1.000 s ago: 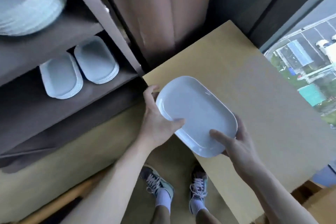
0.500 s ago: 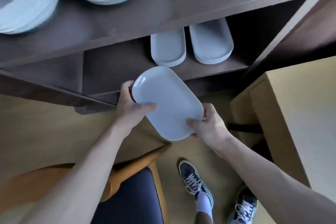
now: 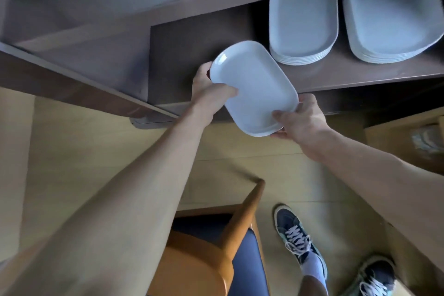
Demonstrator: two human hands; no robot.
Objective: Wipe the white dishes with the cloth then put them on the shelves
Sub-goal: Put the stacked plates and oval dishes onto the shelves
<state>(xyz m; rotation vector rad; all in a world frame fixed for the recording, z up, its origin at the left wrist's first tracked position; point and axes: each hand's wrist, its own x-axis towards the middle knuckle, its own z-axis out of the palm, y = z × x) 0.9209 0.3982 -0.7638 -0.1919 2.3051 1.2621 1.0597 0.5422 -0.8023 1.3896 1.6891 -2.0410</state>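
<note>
Shelving step: your left hand (image 3: 209, 95) and right hand (image 3: 301, 119) both grip the white dish (image 3: 254, 86) at opposite ends. Stacks (image 3: 304, 29) sit just beyond your fingertips; next, ease it onto one, level

The person holds 1 white oblong dish (image 3: 254, 86) tilted at the front edge of the dark brown shelf (image 3: 360, 72). The left hand (image 3: 209, 94) grips its far-left rim, thumb on top; the right hand (image 3: 302, 120) grips the near end. Just right of the dish, 2 stacks of like dishes sit side by side on the shelf: the left stack (image 3: 302, 24) and the right stack (image 3: 394, 14). Below stand a wooden chair (image 3: 206, 259) and 2 sneakers (image 3: 298, 240).
</note>
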